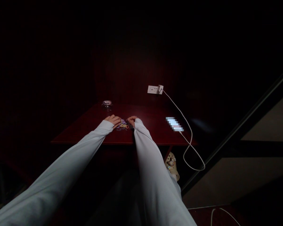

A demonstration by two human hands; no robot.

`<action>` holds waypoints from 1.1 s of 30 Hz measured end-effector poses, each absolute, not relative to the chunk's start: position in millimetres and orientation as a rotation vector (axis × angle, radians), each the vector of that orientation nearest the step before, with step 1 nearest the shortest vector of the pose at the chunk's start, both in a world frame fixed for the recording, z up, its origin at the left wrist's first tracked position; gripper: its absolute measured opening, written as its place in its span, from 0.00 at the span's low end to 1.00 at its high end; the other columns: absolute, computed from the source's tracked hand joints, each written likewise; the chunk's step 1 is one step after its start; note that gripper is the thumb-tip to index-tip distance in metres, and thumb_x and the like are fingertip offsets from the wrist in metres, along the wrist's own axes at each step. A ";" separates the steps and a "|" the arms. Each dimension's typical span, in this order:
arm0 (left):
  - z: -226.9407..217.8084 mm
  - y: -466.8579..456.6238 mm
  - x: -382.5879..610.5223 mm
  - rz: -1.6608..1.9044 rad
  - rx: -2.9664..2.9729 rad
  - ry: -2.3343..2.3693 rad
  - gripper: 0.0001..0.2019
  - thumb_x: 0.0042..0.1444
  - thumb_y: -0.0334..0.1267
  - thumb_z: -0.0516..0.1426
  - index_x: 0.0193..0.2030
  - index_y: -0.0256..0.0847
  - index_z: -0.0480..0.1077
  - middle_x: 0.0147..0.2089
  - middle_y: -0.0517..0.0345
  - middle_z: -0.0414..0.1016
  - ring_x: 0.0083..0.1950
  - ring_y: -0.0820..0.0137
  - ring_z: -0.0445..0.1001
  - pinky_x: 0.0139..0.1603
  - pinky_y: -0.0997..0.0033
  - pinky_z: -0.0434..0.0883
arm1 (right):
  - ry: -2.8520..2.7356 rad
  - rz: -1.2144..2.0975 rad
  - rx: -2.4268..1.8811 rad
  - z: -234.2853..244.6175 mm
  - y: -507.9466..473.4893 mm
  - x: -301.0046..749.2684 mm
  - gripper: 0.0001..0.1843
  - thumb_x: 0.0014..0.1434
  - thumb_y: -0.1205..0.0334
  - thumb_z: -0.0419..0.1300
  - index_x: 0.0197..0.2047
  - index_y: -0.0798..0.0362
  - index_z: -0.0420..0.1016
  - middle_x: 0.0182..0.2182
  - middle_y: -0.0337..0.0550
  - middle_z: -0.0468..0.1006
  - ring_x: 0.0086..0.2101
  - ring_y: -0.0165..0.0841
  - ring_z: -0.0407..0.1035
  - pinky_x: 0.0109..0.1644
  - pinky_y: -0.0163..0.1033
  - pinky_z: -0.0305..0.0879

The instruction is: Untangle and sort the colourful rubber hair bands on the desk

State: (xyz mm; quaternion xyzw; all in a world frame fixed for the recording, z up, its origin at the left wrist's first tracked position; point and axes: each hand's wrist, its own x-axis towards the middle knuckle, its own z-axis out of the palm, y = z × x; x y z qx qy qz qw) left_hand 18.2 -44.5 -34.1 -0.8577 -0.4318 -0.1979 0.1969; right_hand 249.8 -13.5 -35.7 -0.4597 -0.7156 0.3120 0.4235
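A small pile of coloured loops (124,126), which look like little hair ties in purple, yellow and dark shades, lies on the dark red table (150,135). My left hand (113,120) rests at the pile's left edge, palm down, with its fingers stretched toward the loops. On the other side, my right hand (132,119) is at the pile's right edge with its fingers curled and drawn together. Whatever is between those fingertips, if anything, is too small and dark to make out. Both forearms are in long pale sleeves.
A clear round jar (107,104) with a pale lid stands at the table's back left. A lit phone (174,124) lies at the right, joined by a white cable (191,135) to a charger in the wall socket (153,89). A beige clog (171,164) shows below the table edge.
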 end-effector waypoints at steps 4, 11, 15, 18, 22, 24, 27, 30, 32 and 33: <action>-34.8 -44.0 15.0 -0.551 -2.409 -1.184 0.11 0.74 0.39 0.55 0.52 0.46 0.80 0.58 0.48 0.83 0.52 0.56 0.74 0.45 0.60 0.69 | -1.791 0.883 -1.143 -35.6 -18.9 239.2 0.10 0.62 0.56 0.67 0.42 0.52 0.85 0.23 0.34 0.73 0.25 0.29 0.66 0.32 0.33 0.61; -39.0 -41.6 13.7 -0.506 -2.370 -1.169 0.12 0.75 0.38 0.55 0.57 0.45 0.80 0.59 0.49 0.83 0.53 0.57 0.74 0.47 0.61 0.70 | -1.767 0.956 -1.136 -37.2 -18.1 226.1 0.15 0.62 0.47 0.68 0.35 0.50 0.85 0.23 0.34 0.73 0.26 0.29 0.67 0.31 0.32 0.61; -43.4 -38.2 15.8 -0.517 -2.335 -1.194 0.10 0.74 0.37 0.57 0.54 0.45 0.80 0.58 0.50 0.83 0.52 0.57 0.74 0.46 0.62 0.68 | -1.751 0.950 -1.172 -34.2 -21.8 227.0 0.15 0.63 0.47 0.68 0.36 0.49 0.85 0.22 0.33 0.73 0.26 0.30 0.67 0.31 0.33 0.61; -42.4 -38.9 16.2 -0.506 -2.337 -1.192 0.11 0.74 0.38 0.56 0.54 0.45 0.80 0.58 0.50 0.83 0.52 0.57 0.73 0.47 0.61 0.69 | -1.758 0.955 -1.214 -30.2 -28.6 230.1 0.12 0.62 0.49 0.68 0.36 0.49 0.85 0.20 0.32 0.71 0.24 0.29 0.65 0.31 0.33 0.60; -36.2 -43.6 15.6 -0.488 -2.378 -1.180 0.13 0.76 0.39 0.54 0.55 0.44 0.80 0.60 0.48 0.82 0.53 0.57 0.73 0.47 0.61 0.70 | -1.774 0.972 -1.256 -22.9 -37.2 232.9 0.12 0.60 0.50 0.70 0.33 0.50 0.84 0.20 0.32 0.72 0.24 0.29 0.65 0.31 0.33 0.60; -33.7 -45.4 16.1 -0.492 -2.386 -1.189 0.13 0.76 0.39 0.54 0.55 0.45 0.80 0.60 0.48 0.82 0.53 0.57 0.74 0.47 0.61 0.70 | -1.782 0.973 -1.265 -19.4 -40.4 233.4 0.11 0.59 0.51 0.70 0.32 0.50 0.83 0.20 0.32 0.72 0.24 0.28 0.65 0.31 0.32 0.60; -32.3 -46.8 17.7 -0.504 -2.396 -1.202 0.13 0.75 0.39 0.54 0.54 0.45 0.80 0.59 0.48 0.83 0.52 0.57 0.74 0.46 0.61 0.70 | -1.791 0.950 -1.287 -16.2 -44.0 232.8 0.12 0.61 0.51 0.69 0.31 0.51 0.83 0.20 0.32 0.72 0.25 0.28 0.66 0.32 0.32 0.60; -32.0 -47.9 18.6 -0.493 -2.393 -1.224 0.12 0.74 0.39 0.55 0.54 0.45 0.80 0.59 0.48 0.82 0.53 0.56 0.73 0.47 0.60 0.70 | -1.802 0.895 -1.325 -15.1 -47.0 230.9 0.13 0.62 0.50 0.68 0.33 0.51 0.83 0.21 0.33 0.75 0.26 0.29 0.69 0.32 0.31 0.63; -31.4 -49.3 18.4 -0.484 -2.395 -1.228 0.12 0.74 0.40 0.56 0.54 0.45 0.80 0.60 0.48 0.82 0.53 0.56 0.73 0.47 0.60 0.70 | -1.798 0.820 -1.362 -13.5 -49.0 230.1 0.12 0.63 0.51 0.67 0.34 0.50 0.84 0.22 0.33 0.77 0.28 0.30 0.73 0.33 0.32 0.66; -30.8 -50.3 18.1 -0.483 -2.403 -1.225 0.12 0.74 0.40 0.56 0.55 0.45 0.80 0.60 0.48 0.82 0.54 0.56 0.73 0.48 0.60 0.70 | -1.787 0.761 -1.386 -12.0 -50.1 230.3 0.11 0.63 0.52 0.67 0.34 0.49 0.84 0.23 0.34 0.78 0.29 0.31 0.74 0.34 0.32 0.67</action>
